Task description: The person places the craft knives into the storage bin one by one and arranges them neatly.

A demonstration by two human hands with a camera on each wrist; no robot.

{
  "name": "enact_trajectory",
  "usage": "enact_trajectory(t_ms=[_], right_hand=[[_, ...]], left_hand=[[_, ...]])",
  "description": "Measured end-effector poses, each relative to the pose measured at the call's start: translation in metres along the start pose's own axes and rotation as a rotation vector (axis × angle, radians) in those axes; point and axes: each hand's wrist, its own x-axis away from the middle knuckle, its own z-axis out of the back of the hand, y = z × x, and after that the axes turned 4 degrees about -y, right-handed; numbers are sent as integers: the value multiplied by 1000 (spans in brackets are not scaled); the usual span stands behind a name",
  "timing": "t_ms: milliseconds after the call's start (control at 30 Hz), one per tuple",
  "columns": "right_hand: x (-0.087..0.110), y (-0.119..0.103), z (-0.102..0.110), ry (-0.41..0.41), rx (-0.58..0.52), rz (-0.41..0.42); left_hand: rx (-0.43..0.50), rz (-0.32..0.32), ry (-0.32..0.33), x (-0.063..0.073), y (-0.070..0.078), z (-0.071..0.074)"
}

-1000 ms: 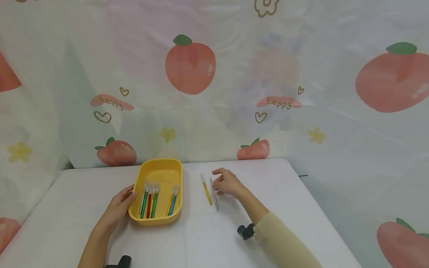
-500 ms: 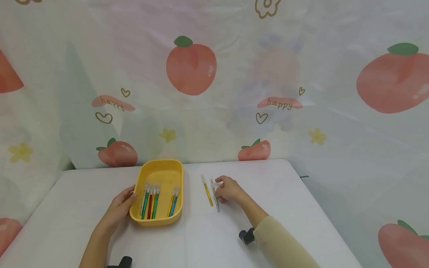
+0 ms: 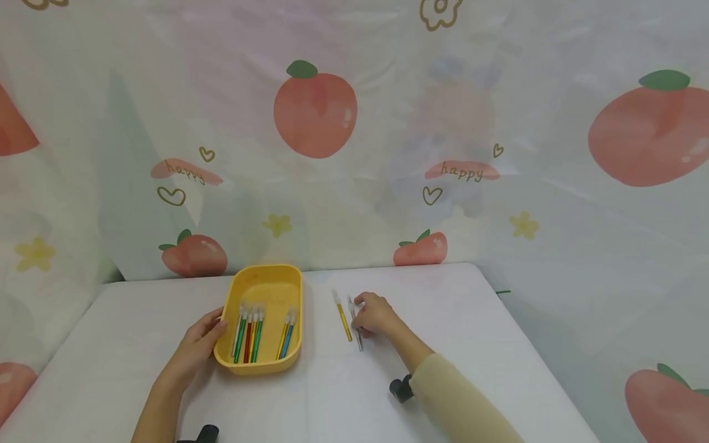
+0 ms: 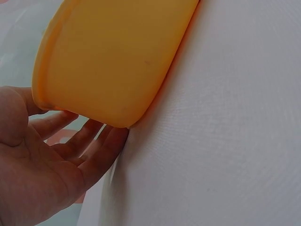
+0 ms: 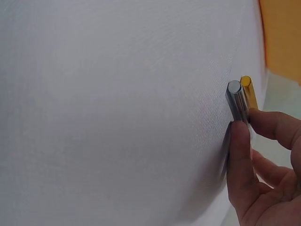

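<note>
My left hand (image 3: 194,346) holds the left side of a yellow tray (image 3: 266,368), thumb over the rim; in the left wrist view its fingers (image 4: 101,153) touch the outer wall. Several slim coloured sticks with pale caps (image 3: 247,335) lie in the tray, in a left group and a right pair. With its thumb and a finger, my right hand (image 3: 376,314) pinches a silver pen-shaped tool (image 5: 237,101), which lies on the table. Just left of it lies a matching yellow pen-shaped tool (image 3: 343,320). The fingers partly cover the silver one.
A white cloth-covered table (image 3: 332,400) carries everything, with its back edge against a fruit-printed backdrop (image 3: 354,215). A black wrist camera (image 3: 401,389) sits below the right forearm, and another (image 3: 205,434) shows at the bottom left.
My right hand has lowered slightly and closed its thumb and finger on the silver pen-shaped tool. The left hand and the tray have stayed in place.
</note>
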Motion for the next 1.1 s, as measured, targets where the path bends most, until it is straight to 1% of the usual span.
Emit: enact_trajectory(t_ms=[167,400,533,700,833,1000,1100], right_hand=[[-3,-2,-4,-1,0,-31],[-4,-4,-7,13,16,-28],[-5,-4,-6,6,16,-25],[-4,-4,-3,-20,-37,-14],[-3,-7,-1,-38,-100,9],[2,-17,1,-65,-214,54],[7,-26,2,-87,-264,79]], left_hand=[[-7,-3,0,2,2,-1],[-7,3,8,1,2,0],[-11,-1,5,0,0,0],[-12,-24,-2,0,0,0],[-16,-14,-3,0,1,0],[-18,-14,3,1,1,0],[-14,-15,4,1,1,0]])
